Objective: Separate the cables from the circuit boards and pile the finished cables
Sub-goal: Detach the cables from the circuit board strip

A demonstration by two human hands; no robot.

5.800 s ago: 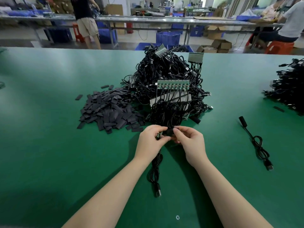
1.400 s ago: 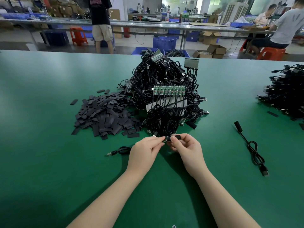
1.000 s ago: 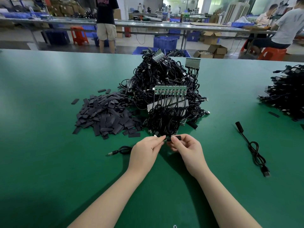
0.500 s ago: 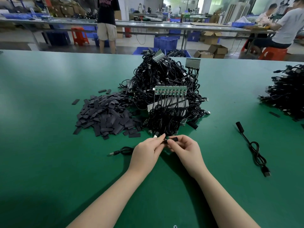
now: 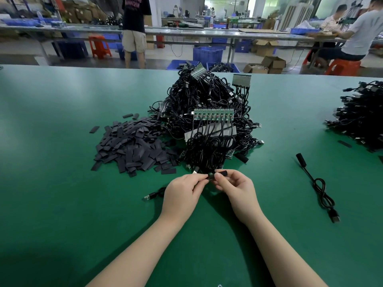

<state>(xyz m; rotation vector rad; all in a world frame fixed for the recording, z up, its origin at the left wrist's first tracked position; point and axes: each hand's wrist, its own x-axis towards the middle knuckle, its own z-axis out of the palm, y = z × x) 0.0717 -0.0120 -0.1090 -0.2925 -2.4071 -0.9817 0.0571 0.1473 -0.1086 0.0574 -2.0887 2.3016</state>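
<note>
Head view: left hand (image 5: 182, 193) and right hand (image 5: 234, 188) are meeting fingertip to fingertip just in front of the big tangle. Right hand is pinching a short black sleeve piece (image 5: 219, 174) between thumb and curled fingers; left hand is pinching the cable end (image 5: 209, 176) that is butting up against it. Cannot tell whether the sleeve is sitting on the cable or just beside it. The held cable's plug end (image 5: 148, 197) is trailing out left of the left wrist, lying flat on the green bench (image 5: 51, 204).

Directly behind the hands, the heap of black cables (image 5: 207, 112) is sitting mid-bench, still wired to circuit boards: one green board strip (image 5: 213, 114) is lying across the front face of the heap with cables hanging down from it, another board (image 5: 241, 80) is sticking up at the top right, a third (image 5: 198, 71) is poking out at the peak.

Left of the heap and touching its edge, a flat pile of dark sleeve strips (image 5: 132, 146) is spreading over the bench.

Right of the hands, well apart, a single loose cable (image 5: 320, 187) is lying looped, sleeved end farther away, USB plug nearer. At the far right edge, a second pile of cables (image 5: 362, 119) is sitting partly cut off by the frame.
</note>
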